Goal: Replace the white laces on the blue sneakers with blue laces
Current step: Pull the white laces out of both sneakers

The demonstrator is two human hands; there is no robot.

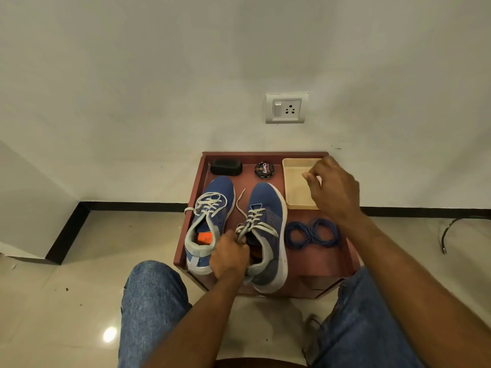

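Even soft light, floor glare (109, 334), wide-angle warping

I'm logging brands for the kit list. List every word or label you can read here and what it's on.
"Cherry": on the lid of the round black polish tin, letters running sideways.
Small print around that lid's rim: too small to read.
Orange tag inside the left sneaker: nothing readable.

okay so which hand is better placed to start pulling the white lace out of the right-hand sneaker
Left. The left hand already grips the white lace at the collar of the right-hand sneaker. The right hand is raised over the beige tray, away from both shoes.
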